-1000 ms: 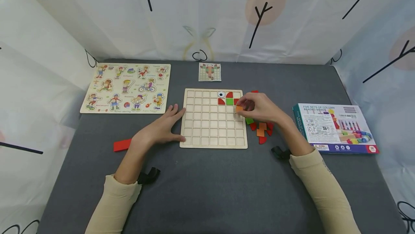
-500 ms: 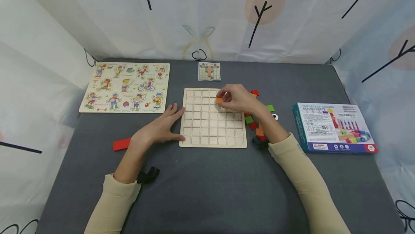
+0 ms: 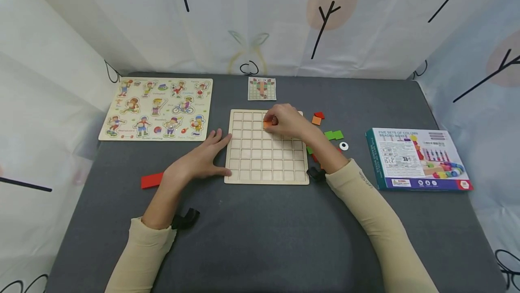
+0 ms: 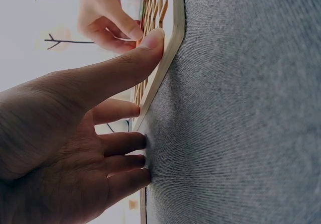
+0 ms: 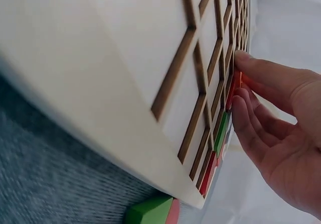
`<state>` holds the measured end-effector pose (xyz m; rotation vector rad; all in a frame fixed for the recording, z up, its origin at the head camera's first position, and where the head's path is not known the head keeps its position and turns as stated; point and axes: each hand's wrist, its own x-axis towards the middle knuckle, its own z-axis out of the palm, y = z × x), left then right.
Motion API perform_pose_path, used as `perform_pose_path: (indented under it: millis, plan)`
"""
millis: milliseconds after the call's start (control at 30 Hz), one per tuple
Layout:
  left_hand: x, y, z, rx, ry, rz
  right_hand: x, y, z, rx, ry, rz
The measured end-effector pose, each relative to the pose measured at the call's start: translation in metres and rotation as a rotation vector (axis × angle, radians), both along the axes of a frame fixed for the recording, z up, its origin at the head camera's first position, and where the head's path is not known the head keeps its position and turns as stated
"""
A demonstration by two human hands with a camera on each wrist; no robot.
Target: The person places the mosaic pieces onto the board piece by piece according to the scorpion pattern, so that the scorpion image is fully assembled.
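A wooden grid board [image 3: 266, 157] lies flat on the dark grey table. My right hand [image 3: 288, 123] pinches an orange square tile [image 3: 266, 124] between thumb and fingers, low over the grid's upper middle. Under and beside that hand, a green tile [image 5: 220, 132] and a red tile [image 5: 231, 91] sit in grid cells in the right wrist view; the hand hides them from the head view. With fingers spread, my left hand [image 3: 203, 160] rests against the board's left edge, its thumb [image 4: 153, 39] touching the rim near the lower corner.
Loose tiles lie right of the board: green squares [image 3: 334, 135], an orange square [image 3: 316, 120] and a white eye tile [image 3: 343, 146]. A small pattern card [image 3: 262, 89] lies behind. Left are a picture puzzle board [image 3: 162, 108] and red block [image 3: 151, 180]; right, a box [image 3: 420, 160].
My right hand has moved left, from the board's right edge to its upper middle, carrying the orange tile. The left hand stays at the board's left edge.
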<state>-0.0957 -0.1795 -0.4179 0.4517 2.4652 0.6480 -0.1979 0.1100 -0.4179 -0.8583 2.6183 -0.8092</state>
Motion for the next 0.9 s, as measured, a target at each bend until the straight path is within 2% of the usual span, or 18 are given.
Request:
perform_pose_path:
  millis: [233,433,667,900]
  plan:
    - [0.000,0.000,0.000,-0.001,0.003,-0.003,0.003,0.000,0.003,-0.014,-0.013,-0.002]
    - [0.000,0.001,0.001,-0.004,-0.004,0.000,0.006,0.012,0.006,-0.057,-0.030,-0.013]
    - [0.000,0.001,0.000,-0.005,0.004,0.002,0.009,0.035,0.012,-0.107,-0.042,-0.081]
    - [0.000,0.001,0.000,-0.008,0.014,-0.002,0.003,0.071,0.012,-0.115,-0.077,-0.170]
